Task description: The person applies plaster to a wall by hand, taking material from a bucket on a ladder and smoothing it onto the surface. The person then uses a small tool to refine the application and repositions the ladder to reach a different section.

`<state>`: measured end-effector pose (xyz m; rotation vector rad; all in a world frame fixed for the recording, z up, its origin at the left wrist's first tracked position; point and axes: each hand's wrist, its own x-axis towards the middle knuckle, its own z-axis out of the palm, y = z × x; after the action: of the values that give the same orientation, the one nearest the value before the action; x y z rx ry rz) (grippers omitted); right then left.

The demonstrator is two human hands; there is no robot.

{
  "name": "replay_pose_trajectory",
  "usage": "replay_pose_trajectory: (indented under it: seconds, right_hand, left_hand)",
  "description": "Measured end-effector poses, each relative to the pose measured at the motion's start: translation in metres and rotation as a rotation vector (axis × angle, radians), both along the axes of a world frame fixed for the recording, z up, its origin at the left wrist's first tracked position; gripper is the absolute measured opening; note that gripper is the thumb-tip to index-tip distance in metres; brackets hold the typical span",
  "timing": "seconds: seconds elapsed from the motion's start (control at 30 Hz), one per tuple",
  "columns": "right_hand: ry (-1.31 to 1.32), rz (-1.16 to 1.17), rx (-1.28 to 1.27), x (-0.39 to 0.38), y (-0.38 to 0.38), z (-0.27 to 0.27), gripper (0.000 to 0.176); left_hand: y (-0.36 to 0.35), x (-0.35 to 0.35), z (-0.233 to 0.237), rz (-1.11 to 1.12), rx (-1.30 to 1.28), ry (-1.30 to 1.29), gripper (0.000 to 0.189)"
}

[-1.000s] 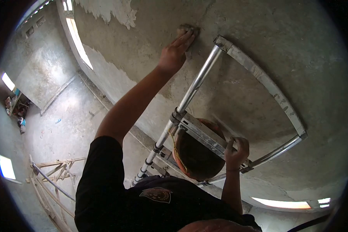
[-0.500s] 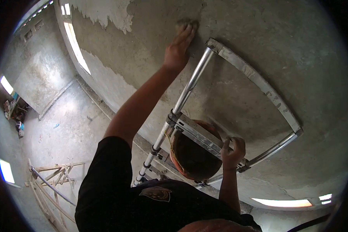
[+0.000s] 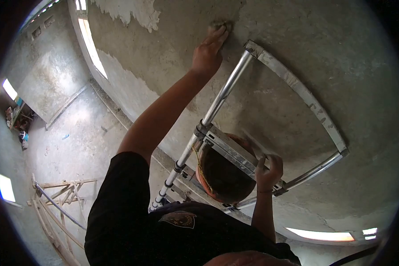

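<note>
Stretched up against the damp grey wall (image 3: 292, 26), my left hand (image 3: 208, 51) presses its fingers on a small, rough, grey-brown sponge-like pad (image 3: 224, 24). My right hand (image 3: 268, 173) is closed beside the top rung (image 3: 232, 153) of an aluminium ladder (image 3: 228, 88). A thin, straight-edged tool (image 3: 255, 141), seen nearly edge-on, runs from its fingers toward the wall; the grip is hidden in the hand. Just under the rung hangs a round orange-brown bucket (image 3: 204, 177) with a dark inside and a yellowish cord along its rim.
The ladder's curved end bar (image 3: 297, 84) lies close to the wall. Far below is the concrete floor (image 3: 75, 146), with a wooden trestle (image 3: 62, 199) at lower left. A cluttered shelf (image 3: 15, 115) stands at the far left. Paler, ragged-edged patches (image 3: 142, 13) show on the wall.
My left hand and the pad have shifted slightly right and up along the wall in view. The whole scene has also shifted a little; my right hand stays by the rung.
</note>
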<state>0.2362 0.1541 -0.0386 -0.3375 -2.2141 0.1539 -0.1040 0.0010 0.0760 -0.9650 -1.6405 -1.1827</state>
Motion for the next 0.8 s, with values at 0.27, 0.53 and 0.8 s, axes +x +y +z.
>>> replay_pose_trajectory:
  seconds: [0.27, 0.53, 0.8]
  right_hand:
    - [-0.001, -0.001, -0.001, 0.002, 0.0, -0.004, 0.013]
    - [-0.007, -0.011, 0.002, 0.001, 0.003, -0.005, 0.014]
    - [-0.032, -0.022, -0.013, 0.001, 0.002, -0.007, 0.014]
  left_hand:
    - [-0.016, 0.005, -0.004, 0.045, 0.101, 0.005, 0.057]
    - [0.001, 0.001, -0.009, 0.012, 0.024, 0.007, 0.061]
    - [-0.025, 0.004, 0.0, 0.01, 0.072, -0.043, 0.066]
